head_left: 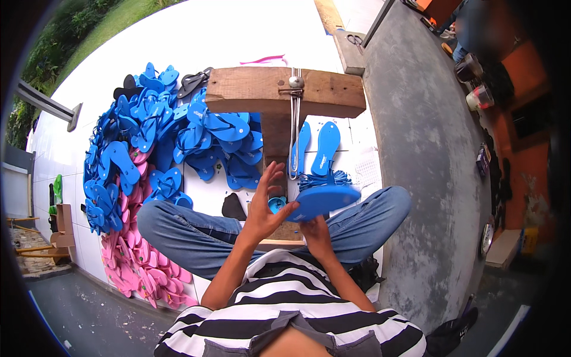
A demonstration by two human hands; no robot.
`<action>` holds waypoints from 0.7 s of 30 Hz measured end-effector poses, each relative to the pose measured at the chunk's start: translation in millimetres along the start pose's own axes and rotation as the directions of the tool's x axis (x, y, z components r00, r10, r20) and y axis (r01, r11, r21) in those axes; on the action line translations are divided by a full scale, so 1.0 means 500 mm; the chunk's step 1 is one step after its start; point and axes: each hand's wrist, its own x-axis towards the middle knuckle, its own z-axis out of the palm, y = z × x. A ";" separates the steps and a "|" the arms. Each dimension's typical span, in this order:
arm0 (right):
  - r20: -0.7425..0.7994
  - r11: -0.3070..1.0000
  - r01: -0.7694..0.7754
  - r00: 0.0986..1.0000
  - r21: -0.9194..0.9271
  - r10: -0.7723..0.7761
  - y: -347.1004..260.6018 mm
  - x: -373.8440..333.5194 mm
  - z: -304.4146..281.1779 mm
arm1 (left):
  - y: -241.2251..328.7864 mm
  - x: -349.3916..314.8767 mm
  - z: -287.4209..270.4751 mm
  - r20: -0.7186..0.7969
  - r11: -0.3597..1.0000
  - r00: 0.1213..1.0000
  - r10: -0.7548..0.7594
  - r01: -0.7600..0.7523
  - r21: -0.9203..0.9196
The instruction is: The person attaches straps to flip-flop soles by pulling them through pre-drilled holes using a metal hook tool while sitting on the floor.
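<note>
A blue flip-flop sole (326, 201) is held tilted above my lap. My right hand (315, 233) grips it from below, its fingers partly hidden under the sole. My left hand (264, 208) has its fingers stretched up and apart, with the thumb at the sole's left edge. Just beyond the sole lies a bundle of blue straps (342, 178). Two more blue soles, one of them a whole sole (328, 143), lie flat behind it. A T-shaped wooden stand (238, 89) rises before me, with a long metal rod tool (294, 134) hanging from its crossbar.
To the left are heaps of blue flip-flops (122, 160) and pink flip-flops (140, 273). A small blue cup (275, 204) sits by the stand's foot. Scissors (354, 40) rest on a block at the far right. Beyond the grey ledge (422, 178), a person is partly visible.
</note>
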 end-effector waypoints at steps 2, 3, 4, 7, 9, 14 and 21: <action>0.049 0.930 0.097 0.995 -0.354 -0.085 0.008 -0.036 -0.022 | 0.043 0.009 -0.033 0.116 0.945 0.976 0.183 -0.207 0.255; 0.117 0.835 0.134 0.990 -0.534 -0.084 0.003 -0.035 -0.032 | 0.053 0.009 -0.051 0.255 0.963 0.940 0.225 -0.255 0.090; 0.163 0.793 0.206 0.977 -0.573 -0.137 -0.005 -0.032 -0.037 | 0.061 0.007 -0.058 0.296 0.965 0.926 0.235 -0.260 0.046; 0.277 0.668 0.416 0.909 -0.616 -0.311 -0.135 -0.003 -0.002 | 0.083 -0.015 -0.068 0.337 0.961 0.904 0.263 -0.275 -0.012; 0.224 0.711 0.506 0.860 -0.488 -0.458 -0.203 0.009 0.030 | 0.093 0.000 -0.073 0.305 0.928 0.883 0.357 -0.374 -0.004; 0.304 0.476 0.825 0.558 -0.305 -0.772 -0.302 0.070 0.059 | 0.121 0.052 -0.088 0.194 0.792 0.797 0.572 -0.598 0.124; 0.259 0.341 0.867 0.445 -0.363 -0.857 -0.360 0.109 0.088 | 0.146 0.104 -0.085 -0.078 0.738 0.735 0.674 -0.666 0.110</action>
